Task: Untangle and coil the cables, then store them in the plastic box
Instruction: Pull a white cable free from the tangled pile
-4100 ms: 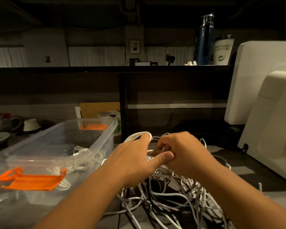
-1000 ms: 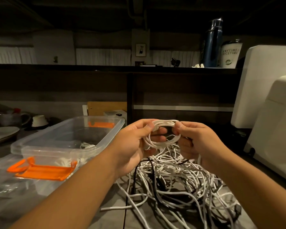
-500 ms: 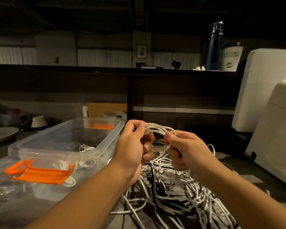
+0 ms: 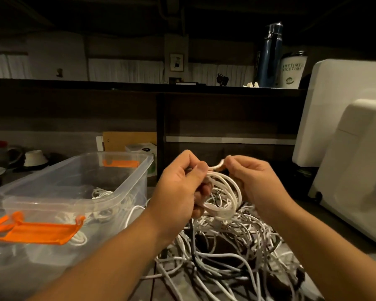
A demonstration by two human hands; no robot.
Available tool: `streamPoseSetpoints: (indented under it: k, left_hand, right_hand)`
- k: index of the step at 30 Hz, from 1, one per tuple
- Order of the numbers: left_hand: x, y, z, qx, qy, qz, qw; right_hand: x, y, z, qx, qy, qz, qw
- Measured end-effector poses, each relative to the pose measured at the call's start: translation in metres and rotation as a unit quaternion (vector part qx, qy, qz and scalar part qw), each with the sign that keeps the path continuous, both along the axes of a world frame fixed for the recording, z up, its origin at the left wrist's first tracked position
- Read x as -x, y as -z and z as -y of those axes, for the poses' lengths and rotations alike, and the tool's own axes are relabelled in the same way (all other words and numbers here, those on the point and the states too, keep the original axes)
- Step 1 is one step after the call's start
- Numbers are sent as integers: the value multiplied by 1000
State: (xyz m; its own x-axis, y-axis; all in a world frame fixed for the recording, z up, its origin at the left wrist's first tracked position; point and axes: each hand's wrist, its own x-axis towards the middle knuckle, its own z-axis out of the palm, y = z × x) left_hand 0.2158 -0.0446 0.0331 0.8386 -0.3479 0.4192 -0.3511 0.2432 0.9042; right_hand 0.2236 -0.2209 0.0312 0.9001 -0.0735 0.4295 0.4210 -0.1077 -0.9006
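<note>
Wht coil [image 4: 225, 199] over tangle [image 4: 228, 255]; box [image 4: 41, 202] left

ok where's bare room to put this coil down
Free: far floor of the plastic box, behind the cables already in it; the narrow table strip between the tangle and the white appliance. Crowded: the tangle under the coil.

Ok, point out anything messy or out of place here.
Only the cable pile: it sprawls knotted below the left hand and right hand, which hold a neat coil. The orange latch on the box is flipped open; nothing looks spilled or broken.
</note>
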Motion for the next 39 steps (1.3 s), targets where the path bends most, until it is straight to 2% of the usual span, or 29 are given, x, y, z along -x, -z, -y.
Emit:
streamPoseSetpoints:
  k: [2,3,6,12,15,20,23,26,31,35,39]
  left_hand:
    - [-3,-2,-4,23,-43,23,999]
    - [-6,-2,-7,29,-69,32,997]
    - [-14,-1,-9,50,-128,28,990]
    - [-27,2,-8,104,-199,-34,974]
    - [-33,4,-10,112,-231,-64,965]
    - [-38,10,-9,56,-290,-40,955]
    - [-36,11,-8,30,-305,-11,952]
    - [-34,13,-7,-29,-316,39,947]
    - [-38,17,-13,-139,-298,111,938]
    - [-31,20,-10,-156,-234,153,947]
    - [-26,21,-4,-166,-197,151,954]
  right_hand:
    - [-2,5,-7,71,-3,-4,997]
    - [-2,9,-11,141,15,3,990]
    - [3,14,-24,325,77,-22,942]
    - [23,8,-50,507,34,16,861]
    - [24,11,-53,519,16,42,854]
    - [24,15,-51,550,139,231,791]
    - [25,15,-49,556,179,276,764]
    - [22,15,-45,556,182,285,759]
    - [16,10,-38,505,182,299,789]
    - [17,8,-33,467,226,364,773]
    - [16,5,-23,444,236,426,752]
